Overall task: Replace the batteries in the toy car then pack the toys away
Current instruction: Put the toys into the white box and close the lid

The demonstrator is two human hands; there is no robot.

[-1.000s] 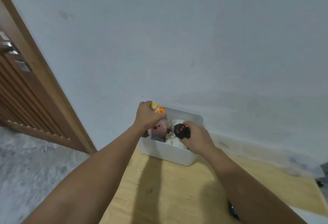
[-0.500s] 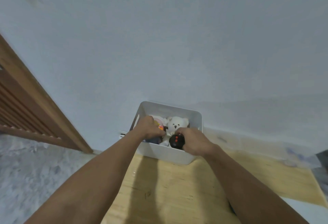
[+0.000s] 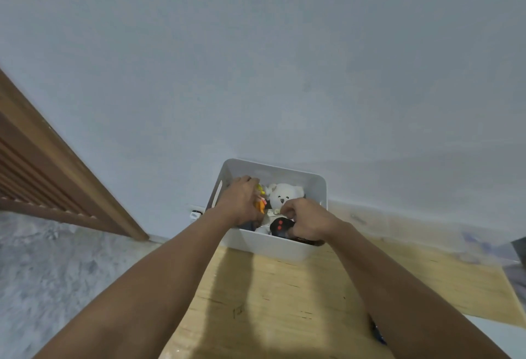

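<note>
Lowest in the frame, a wooden table is crossed by two bare forearms reaching to a white bin at its far edge, just below frame centre. Inside the bin, a black remote with red buttons is gripped by the right hand, while a small orange-and-yellow toy is clasped by the left hand. Farther back, a white bear is seen between the hands, before a pale wall.

Both hands now sit lower inside the bin. The left hand presses the orange toy down at the left; the right hand has lowered the black remote to the near wall, seemingly still gripping it.
</note>
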